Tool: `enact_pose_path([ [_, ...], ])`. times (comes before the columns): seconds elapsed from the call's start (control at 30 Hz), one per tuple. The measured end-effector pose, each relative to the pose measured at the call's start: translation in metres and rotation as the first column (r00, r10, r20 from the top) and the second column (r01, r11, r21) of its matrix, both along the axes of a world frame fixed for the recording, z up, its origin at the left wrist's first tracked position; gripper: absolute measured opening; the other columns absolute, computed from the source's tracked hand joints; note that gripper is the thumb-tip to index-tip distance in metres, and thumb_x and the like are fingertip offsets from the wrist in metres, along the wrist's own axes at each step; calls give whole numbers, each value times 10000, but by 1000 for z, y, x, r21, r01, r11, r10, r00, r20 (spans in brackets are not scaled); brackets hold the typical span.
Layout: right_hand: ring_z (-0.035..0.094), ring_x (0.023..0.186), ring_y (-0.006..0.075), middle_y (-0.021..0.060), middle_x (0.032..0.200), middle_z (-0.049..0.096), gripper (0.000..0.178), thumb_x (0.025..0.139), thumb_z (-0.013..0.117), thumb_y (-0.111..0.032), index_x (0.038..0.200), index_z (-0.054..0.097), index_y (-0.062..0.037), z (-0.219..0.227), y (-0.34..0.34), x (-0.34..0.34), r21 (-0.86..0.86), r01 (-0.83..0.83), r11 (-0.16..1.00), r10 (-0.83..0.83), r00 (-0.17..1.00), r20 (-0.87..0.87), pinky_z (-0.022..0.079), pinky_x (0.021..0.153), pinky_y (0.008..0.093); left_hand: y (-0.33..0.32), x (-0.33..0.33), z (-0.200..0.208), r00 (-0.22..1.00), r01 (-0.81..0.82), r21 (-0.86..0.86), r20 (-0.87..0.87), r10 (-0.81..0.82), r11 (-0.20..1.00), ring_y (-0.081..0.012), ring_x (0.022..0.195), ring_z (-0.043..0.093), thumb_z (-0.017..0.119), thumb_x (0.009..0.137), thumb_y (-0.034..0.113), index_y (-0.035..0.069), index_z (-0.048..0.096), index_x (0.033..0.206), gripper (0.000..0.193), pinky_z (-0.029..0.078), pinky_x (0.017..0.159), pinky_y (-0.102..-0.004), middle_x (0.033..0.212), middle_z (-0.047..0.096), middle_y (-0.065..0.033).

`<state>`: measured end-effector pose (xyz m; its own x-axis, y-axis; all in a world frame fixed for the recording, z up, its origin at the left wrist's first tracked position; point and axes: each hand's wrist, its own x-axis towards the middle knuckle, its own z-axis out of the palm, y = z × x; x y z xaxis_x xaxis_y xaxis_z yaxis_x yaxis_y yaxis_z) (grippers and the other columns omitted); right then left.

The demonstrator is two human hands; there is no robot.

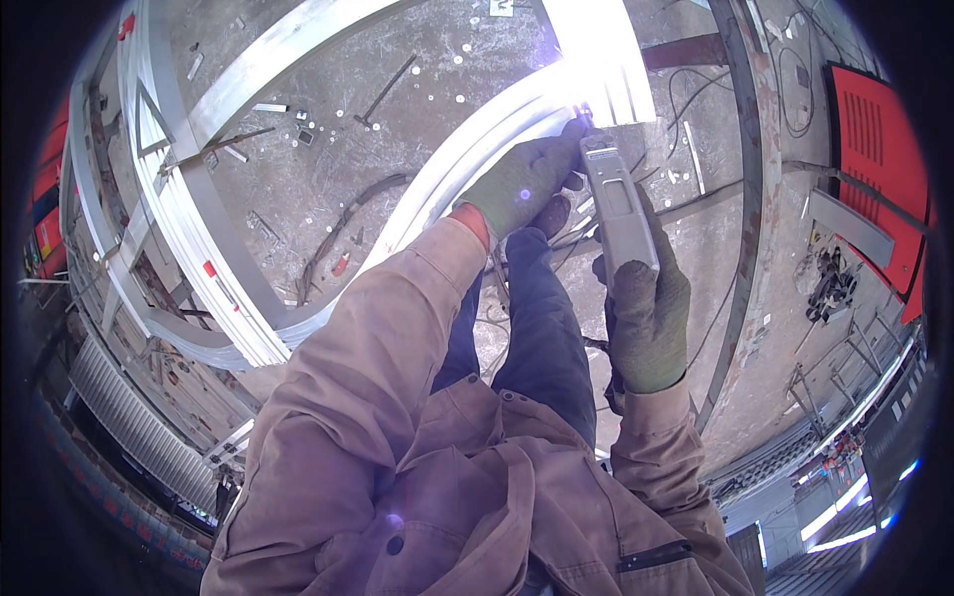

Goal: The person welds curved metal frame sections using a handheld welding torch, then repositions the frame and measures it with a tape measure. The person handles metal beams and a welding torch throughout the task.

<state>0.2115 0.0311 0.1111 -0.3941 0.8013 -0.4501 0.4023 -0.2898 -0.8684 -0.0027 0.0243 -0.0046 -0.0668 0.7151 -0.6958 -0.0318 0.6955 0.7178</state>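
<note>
My right hand point(648, 318), in a green work glove, is wrapped round a boxy grey welding gun point(621, 204). The gun's narrow front end points away from me at a joint between pale ribbed metal bars. White-violet glare at its tip washes out the joint. My left hand point(522, 184), gloved in green too, lies against the curved-looking ribbed metal bar point(427, 194), just left of the gun's front end. Its fingers are curled together beside the tip. Whatever they pinch is hidden by the glove and glare.
Long pale metal profiles point(194, 238) form a frame on the left. A rusty steel beam point(747, 199) runs along the right, with a red slotted cabinet point(874, 169) beyond it. Dark cables point(343, 214), a thin rod point(388, 91) and scraps litter the concrete floor point(328, 70).
</note>
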Motion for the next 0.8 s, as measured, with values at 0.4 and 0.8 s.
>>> enact_pose_path([
  [0.4, 778, 1397, 307, 280, 1511, 809, 1014, 1175, 736, -697, 1794, 533, 80, -2, -3, 2, 19, -1, 1000, 1, 1000, -17, 628, 1136, 427, -5, 1, -17, 1000, 3, 10, 29, -3, 1000, -279, 1160, 823, 410, 1157, 953, 32, 887, 1332, 1052, 613, 1124, -414, 1229, 883, -153],
  [0.8, 773, 1349, 273, 252, 1482, 815, 1032, 1174, 713, -727, 1800, 531, 74, -1, -7, 7, 7, 8, 1000, -8, 1000, -25, 630, 1104, 418, -5, -2, -6, 998, 69, -8, 8, -69, 998, -299, 1235, 832, 402, 1169, 938, 35, 889, 1365, 1044, 612, 1157, -416, 1309, 890, -176],
])
